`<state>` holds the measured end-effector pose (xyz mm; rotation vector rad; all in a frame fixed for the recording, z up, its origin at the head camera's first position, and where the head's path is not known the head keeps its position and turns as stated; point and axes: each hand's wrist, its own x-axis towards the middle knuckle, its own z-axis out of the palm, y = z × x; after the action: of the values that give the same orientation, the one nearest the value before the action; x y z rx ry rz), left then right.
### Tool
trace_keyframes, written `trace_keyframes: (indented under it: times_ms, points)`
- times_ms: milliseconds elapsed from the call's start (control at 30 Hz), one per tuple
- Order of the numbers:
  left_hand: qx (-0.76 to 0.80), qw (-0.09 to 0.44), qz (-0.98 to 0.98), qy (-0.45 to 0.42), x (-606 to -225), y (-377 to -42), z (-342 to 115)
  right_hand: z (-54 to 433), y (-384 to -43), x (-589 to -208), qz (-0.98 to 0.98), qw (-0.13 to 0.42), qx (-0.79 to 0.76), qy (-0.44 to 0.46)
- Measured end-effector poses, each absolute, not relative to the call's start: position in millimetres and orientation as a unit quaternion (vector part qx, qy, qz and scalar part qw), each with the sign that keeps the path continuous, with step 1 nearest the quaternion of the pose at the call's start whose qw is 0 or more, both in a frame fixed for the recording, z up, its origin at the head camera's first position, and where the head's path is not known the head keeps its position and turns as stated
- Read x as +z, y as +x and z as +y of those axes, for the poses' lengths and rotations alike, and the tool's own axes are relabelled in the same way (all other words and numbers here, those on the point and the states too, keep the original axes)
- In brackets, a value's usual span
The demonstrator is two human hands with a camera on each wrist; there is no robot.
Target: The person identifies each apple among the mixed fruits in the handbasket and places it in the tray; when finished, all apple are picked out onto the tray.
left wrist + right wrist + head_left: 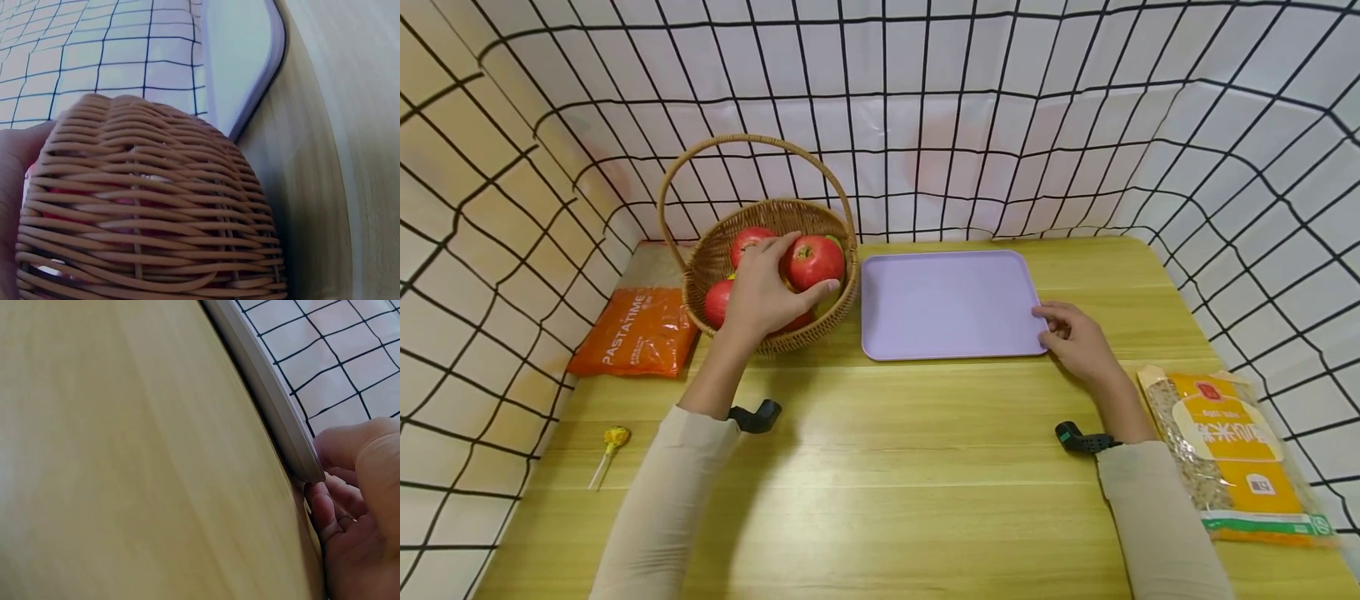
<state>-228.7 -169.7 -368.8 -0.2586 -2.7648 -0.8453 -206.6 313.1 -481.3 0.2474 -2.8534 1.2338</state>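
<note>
A wicker basket (805,336) with a tall arched handle holds several red apples. Inside it my left hand (765,292) grips one red apple (815,261), fingers on its left side and thumb along its lower edge. The left wrist view looks at the woven basket wall (150,200); only part of the left hand (15,187) shows there. To the right, a light purple tray (951,304) lies flat on the table. My right hand (1078,342) pinches the tray's right rim. In the right wrist view the thumb is over the tray edge (269,394), other fingers below.
An orange pasta bag (643,333) lies left of the basket. A yellow lollipop (616,437) is at the left front. A yellow grain bag (1232,450) lies beside the right forearm. White grid-patterned sheeting (955,125) walls the wooden table (925,467) at back and sides.
</note>
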Motion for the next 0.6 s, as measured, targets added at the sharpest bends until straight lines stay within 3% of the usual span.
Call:
trace_keyframes:
  times_ms: [400, 600]
  points:
    - [-0.388, 0.197, -0.890, -0.139, -365.7, -213.1, -142.3, 313.2, -205.6, -483.2, -0.914, 0.025, 0.403, 0.049]
    - [-0.427, 0.209, -0.861, -0.181, -368.8, -213.7, -120.6, 312.1, -204.7, -483.7, -0.911, 0.035, 0.410, 0.039]
